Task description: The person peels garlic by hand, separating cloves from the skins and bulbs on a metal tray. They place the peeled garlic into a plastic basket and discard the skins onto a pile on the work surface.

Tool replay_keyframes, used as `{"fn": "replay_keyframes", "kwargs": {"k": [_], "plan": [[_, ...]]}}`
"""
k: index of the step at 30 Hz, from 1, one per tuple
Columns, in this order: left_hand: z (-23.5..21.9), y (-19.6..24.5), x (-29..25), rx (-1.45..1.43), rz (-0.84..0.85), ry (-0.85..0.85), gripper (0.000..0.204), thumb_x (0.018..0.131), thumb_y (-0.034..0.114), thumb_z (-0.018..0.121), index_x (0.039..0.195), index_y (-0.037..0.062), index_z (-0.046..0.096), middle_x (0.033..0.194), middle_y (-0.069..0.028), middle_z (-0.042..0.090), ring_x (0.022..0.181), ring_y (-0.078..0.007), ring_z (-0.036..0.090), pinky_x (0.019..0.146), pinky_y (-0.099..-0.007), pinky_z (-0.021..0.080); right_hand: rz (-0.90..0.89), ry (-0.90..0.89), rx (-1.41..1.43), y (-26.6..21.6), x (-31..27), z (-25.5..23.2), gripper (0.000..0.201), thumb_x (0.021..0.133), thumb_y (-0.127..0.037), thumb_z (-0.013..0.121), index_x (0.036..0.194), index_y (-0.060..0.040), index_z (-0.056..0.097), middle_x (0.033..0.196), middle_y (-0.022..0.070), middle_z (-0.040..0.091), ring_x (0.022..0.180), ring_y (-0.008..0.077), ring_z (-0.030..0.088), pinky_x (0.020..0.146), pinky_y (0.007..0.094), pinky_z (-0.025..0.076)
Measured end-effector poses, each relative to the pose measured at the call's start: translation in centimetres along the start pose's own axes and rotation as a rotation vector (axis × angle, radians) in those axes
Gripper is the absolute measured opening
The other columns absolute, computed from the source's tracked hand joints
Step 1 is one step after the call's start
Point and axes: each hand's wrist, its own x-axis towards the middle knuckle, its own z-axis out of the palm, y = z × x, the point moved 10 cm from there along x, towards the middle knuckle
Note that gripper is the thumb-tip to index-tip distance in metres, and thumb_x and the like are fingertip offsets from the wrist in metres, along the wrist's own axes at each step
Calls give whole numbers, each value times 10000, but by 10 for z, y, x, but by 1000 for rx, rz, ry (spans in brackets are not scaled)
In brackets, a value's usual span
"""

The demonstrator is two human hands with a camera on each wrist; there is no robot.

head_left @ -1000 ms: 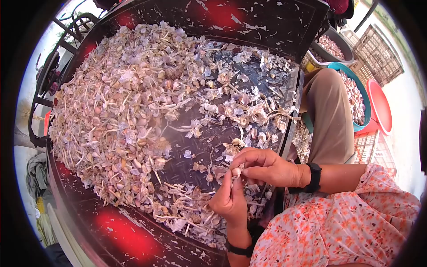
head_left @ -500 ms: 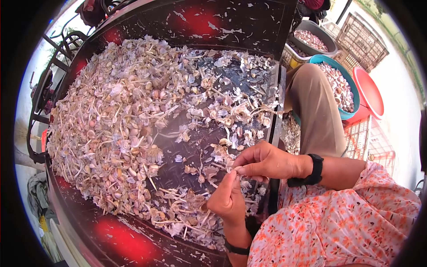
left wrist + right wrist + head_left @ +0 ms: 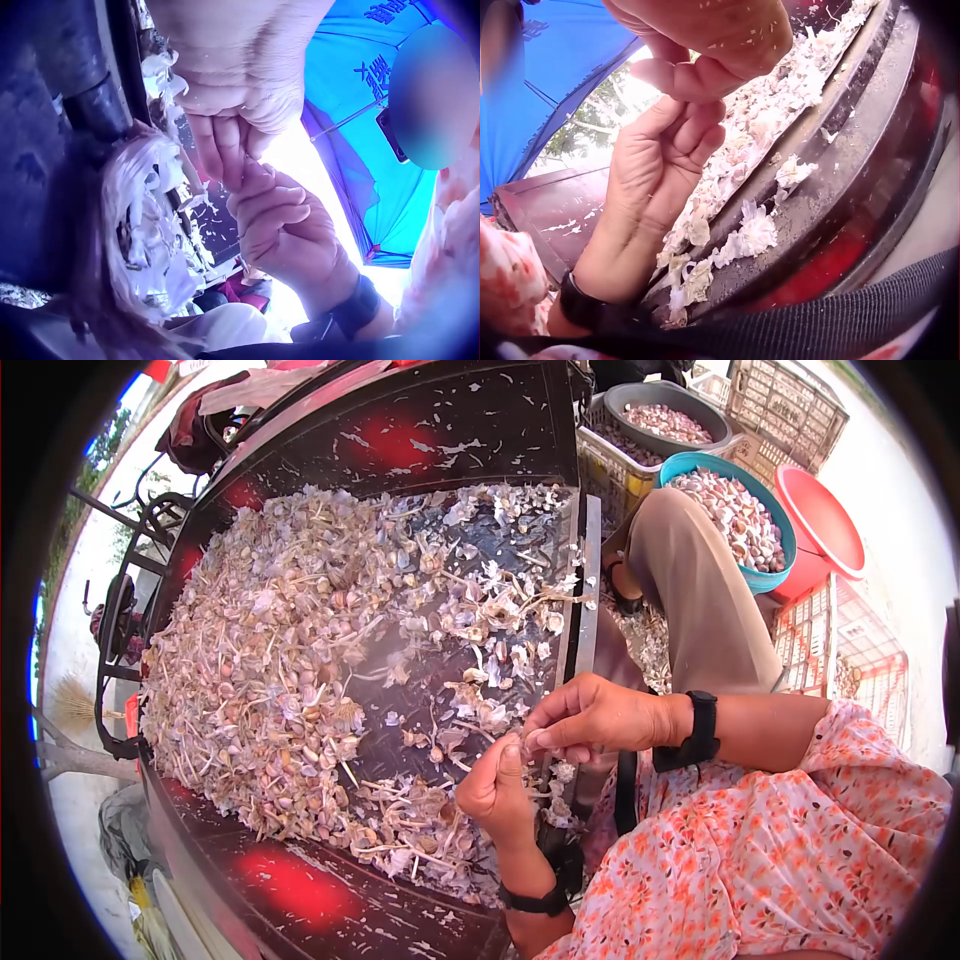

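Observation:
Fingertip to fingertip, my two hands meet over the near right edge of the dark metal bed (image 3: 330,925). My left hand (image 3: 497,790) pinches a small garlic clove, thumb against curled fingers. From the right, my right hand (image 3: 605,718) pinches at the same clove with thumb and index finger. The fingers hide nearly all of it now. In the left wrist view the right hand (image 3: 289,225) has its fingers bent in against the left fingertips. The right wrist view shows the left hand (image 3: 656,161) below the right one. A heap of garlic cloves, skins and stalks (image 3: 260,650) lies beyond.
Loose garlic skins (image 3: 490,610) lie near the bed's right rim (image 3: 583,590). Past the bent knee (image 3: 690,590) stand a teal basin (image 3: 780,525) of garlic, a red tub (image 3: 820,520), a grey basin (image 3: 715,420) and plastic crates (image 3: 785,410).
The head view has turned, so the heap and basins sit lower and the basins further left. The clove, visible between the fingertips a second ago, is now mostly covered; both hands stay together.

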Motion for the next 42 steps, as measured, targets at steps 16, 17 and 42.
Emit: {"fn": "replay_keyframes", "kwargs": {"k": [16,17,42], "plan": [[-31,21,51,621,-255,122,297,785,15,597,1076,-41,622,810,-143,681,639,-125,587,597,-277,456,-360,418,122,-122,-126,-184,169,883,-119,553,1012,-24,606,713,0,557,484,32,442,411,159,333],[-32,14,57,714,-275,104,292,791,32,586,1071,-40,624,780,-150,678,596,-125,571,569,-283,445,-418,498,-4,-136,-145,-222,187,888,-120,545,1030,-14,605,747,-1,577,556,42,497,500,161,392],[91,26,26,975,55,-357,199,800,126,603,982,58,648,812,-160,653,685,-323,634,590,-383,499,-670,-13,-775,-93,-48,-74,180,813,-71,596,978,-2,622,900,145,593,804,312,603,701,360,490]]}}
